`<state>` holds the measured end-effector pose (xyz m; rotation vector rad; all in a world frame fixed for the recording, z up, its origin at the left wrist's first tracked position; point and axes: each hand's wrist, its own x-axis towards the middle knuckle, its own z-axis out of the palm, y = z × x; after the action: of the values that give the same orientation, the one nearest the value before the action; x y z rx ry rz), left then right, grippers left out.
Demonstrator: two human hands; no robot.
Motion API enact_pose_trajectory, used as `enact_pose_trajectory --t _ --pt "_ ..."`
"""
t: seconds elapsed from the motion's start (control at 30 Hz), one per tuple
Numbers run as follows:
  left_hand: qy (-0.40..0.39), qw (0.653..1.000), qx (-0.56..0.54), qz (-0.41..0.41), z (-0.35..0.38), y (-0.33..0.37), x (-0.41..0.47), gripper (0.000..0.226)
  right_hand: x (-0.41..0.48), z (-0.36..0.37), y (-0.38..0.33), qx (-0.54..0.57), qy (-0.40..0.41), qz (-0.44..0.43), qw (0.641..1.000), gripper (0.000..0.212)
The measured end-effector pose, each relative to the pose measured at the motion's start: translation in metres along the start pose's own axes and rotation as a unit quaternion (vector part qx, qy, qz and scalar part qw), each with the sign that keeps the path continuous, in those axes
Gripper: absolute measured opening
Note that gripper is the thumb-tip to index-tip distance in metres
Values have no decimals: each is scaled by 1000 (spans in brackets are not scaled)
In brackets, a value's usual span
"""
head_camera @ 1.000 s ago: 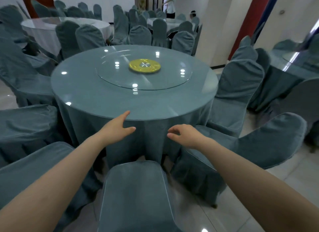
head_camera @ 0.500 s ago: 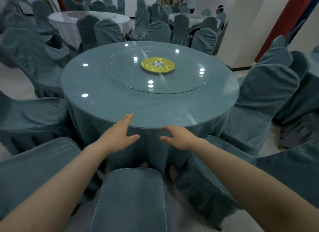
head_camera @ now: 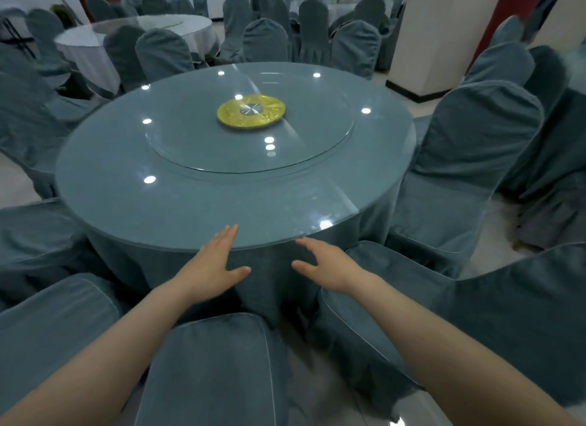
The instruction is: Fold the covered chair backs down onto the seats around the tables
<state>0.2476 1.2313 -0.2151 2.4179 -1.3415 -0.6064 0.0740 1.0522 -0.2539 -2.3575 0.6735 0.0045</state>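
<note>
Change in view: the head has come closer to, and higher over, the round bench [head_camera: 177,210] than a second ago. Its rim now sits right at the fingertips.
Change in hands: both have reached forward over the near chair [head_camera: 206,371] toward that rim.
Left grip [head_camera: 211,267]: a bare hand with the fingers straight and close together and the thumb spread wide, holding nothing. The fingertips overlap the rim.
Right grip [head_camera: 329,267]: the fingers are loosely spread with the thumb out, and the hand is empty. It sits just short of the rim, in front of the hanging cloth.
Task thing: the near chair lies directly below, between the forearms, with its covered back pointing at the bench. A left chair [head_camera: 54,324] and a low chair [head_camera: 396,298] flank it and sit similarly low.
Still standing: the tall chair [head_camera: 475,146] at the right of the bench has its back upright, as before.
Meaning: nothing was grasped in this second, so no back has gone down. This is likely a reach between chairs, with the tall chair a probable next one.
Hidden: the covers hide the seats and hinges, so it cannot be told whether the near chair is fully folded. The cloth hides the bench legs.
Unclear: whether the left fingertips touch the glass. The far chairs [head_camera: 263,41] are blurred.
Cut off: both forearms and the near chair run out at the bottom edge.
</note>
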Motion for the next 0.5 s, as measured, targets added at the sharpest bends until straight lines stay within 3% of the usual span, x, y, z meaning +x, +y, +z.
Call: enact_pose_trajectory --t 0.5 --pt "-70 996 -17 45 71 84 58 88 -36 -38 76 25 26 40 999 61"
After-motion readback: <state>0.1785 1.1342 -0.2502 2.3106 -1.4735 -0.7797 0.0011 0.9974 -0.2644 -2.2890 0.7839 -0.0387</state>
